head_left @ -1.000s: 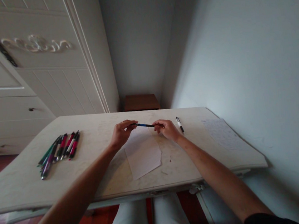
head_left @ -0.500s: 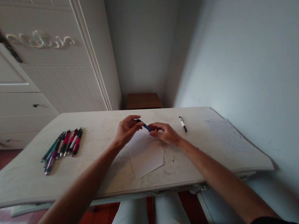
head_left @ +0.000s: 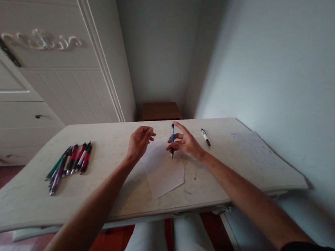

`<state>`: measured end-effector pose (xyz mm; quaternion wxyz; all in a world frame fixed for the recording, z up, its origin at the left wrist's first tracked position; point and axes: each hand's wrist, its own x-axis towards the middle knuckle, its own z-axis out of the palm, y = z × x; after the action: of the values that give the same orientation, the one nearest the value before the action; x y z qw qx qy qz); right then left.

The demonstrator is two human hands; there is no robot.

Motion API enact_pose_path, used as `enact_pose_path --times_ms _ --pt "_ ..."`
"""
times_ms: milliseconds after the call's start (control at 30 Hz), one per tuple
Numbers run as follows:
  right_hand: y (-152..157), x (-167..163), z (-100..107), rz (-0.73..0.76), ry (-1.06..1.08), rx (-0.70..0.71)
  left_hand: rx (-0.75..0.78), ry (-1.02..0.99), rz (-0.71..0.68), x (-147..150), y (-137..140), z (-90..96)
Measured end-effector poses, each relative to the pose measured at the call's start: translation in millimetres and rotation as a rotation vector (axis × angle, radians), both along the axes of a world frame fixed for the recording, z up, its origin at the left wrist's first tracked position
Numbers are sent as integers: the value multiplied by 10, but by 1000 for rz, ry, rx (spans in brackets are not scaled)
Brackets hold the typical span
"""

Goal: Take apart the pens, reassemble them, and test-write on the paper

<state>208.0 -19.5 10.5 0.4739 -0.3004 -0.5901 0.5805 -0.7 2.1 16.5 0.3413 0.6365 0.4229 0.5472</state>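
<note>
Nearest, the white-clad knees (head_left: 169, 246) show under the tabletop (head_left: 28, 205) edge. On the tabletop just past that edge lies a paper (head_left: 165, 174), its near end pointed toward the person. Above the paper's far part, the right hand (head_left: 187, 143) holds a blue pen (head_left: 172, 139) nearly upright, tip down and touching or just over the paper; its grip is clamped on the pen's lower barrel with thumb and fingers, the index finger stretched out. The left hand (head_left: 139, 141) hovers just beside it to the left, over the paper's far left corner, its grip apart and holding nothing, fingers loosely curled. A black-and-white pen (head_left: 206, 138) lies alone just right of the right hand. Well to the left lies a bunch of pens (head_left: 69, 163) side by side, pink, green and dark. At the right end rests a second sheet (head_left: 255, 149) with faint writing. No container is in view; all pens lie loose. Beyond the tabletop stand a brown stand (head_left: 160, 111) in the corner and a white cupboard (head_left: 43, 75) at the left
</note>
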Motion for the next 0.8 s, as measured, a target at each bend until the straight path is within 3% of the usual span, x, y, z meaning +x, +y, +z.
enact_pose_path --times_ms 200,433,667,800 --pt "44 52 6 -87 48 -9 103 235 -25 -75 -34 87" --pt "115 138 -15 -197 18 78 162 383 101 -267 -253 106" --pt "112 110 -47 -150 61 43 213 295 239 -109 -1156 219" --pt "104 99 -54 -153 65 56 258 209 42 -147 -1929 176"
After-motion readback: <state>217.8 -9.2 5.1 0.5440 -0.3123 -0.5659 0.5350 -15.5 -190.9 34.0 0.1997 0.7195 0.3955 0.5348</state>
